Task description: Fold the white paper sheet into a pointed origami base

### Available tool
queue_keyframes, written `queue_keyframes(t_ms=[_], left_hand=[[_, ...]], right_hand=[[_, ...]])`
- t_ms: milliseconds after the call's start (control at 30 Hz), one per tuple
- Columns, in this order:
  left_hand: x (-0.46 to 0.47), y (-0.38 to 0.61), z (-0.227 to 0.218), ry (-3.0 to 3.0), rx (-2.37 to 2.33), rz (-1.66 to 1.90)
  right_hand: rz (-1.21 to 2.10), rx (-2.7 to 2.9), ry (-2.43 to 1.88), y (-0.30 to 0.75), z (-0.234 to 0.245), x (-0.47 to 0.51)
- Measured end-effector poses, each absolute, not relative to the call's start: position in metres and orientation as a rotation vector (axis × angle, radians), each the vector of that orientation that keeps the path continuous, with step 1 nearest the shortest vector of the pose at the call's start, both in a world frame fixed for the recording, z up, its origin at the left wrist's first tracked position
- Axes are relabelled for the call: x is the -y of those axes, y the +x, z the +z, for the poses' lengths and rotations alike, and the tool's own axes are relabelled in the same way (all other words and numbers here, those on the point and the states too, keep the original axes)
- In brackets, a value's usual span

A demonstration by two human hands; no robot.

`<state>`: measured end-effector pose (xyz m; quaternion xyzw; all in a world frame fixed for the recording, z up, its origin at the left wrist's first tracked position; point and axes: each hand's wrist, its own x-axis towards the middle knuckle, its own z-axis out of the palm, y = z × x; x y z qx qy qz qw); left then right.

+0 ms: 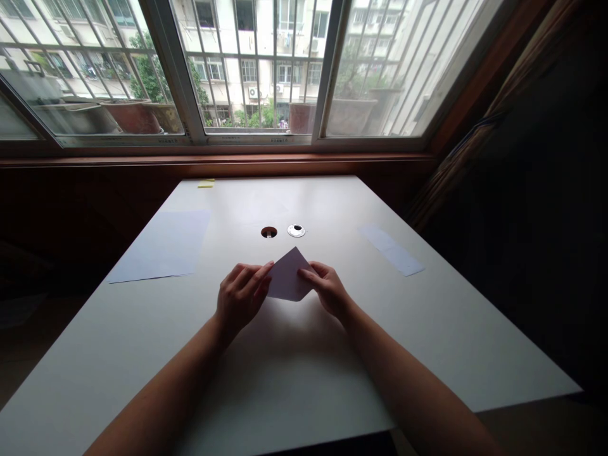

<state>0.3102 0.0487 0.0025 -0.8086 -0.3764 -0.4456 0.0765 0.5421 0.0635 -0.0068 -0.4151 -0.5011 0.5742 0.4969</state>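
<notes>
A folded piece of paper point(287, 277), pale violet-grey with a pointed top, is held up over the table between my two hands. My left hand point(241, 292) pinches its left edge, with the fingers bent around toward the back. On the opposite side my right hand point(327, 285) grips the right edge, its thumb lying flat on the near face. The fingers behind the paper are partly hidden. Below the paper a soft shadow falls on the white table point(304, 367).
Flat paper sheets point(159, 247) lie at the left, and a creased paper strip point(390, 249) at the right. Beyond my hands are an uncovered round hole point(268, 232) and a silver grommet cap point(296, 231). Small yellow strips point(206, 183) lie at the far left edge, before a barred window point(254, 69).
</notes>
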Motion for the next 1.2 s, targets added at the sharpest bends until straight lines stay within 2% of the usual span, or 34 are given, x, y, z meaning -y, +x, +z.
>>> queue_keyframes(t_ms=[300,567,767,900,1033,1200], left_hand=[[-0.049,0.310,0.001,-2.502,1.182,-1.454],[-0.052,0.312,-0.001,-2.581,1.273,-1.622],[-0.049,0.314,0.001,-2.556,1.600,-1.928],[-0.050,0.314,0.001,-2.342,1.932,-2.385],[-0.056,0.314,-0.003,-2.093,1.993,-2.780],[-0.055,0.316,-0.004,-2.121,1.859,-2.940]], right_hand=[[1.338,1.334,-1.028,0.544,0.000,-0.060],[1.094,1.648,-1.065,0.546,0.005,-0.058],[1.257,1.465,-0.981,0.545,0.007,-0.059],[1.408,1.367,-0.844,0.544,0.003,-0.060],[1.311,1.487,-0.855,0.544,0.001,-0.058],[1.191,1.428,-0.844,0.543,0.007,-0.050]])
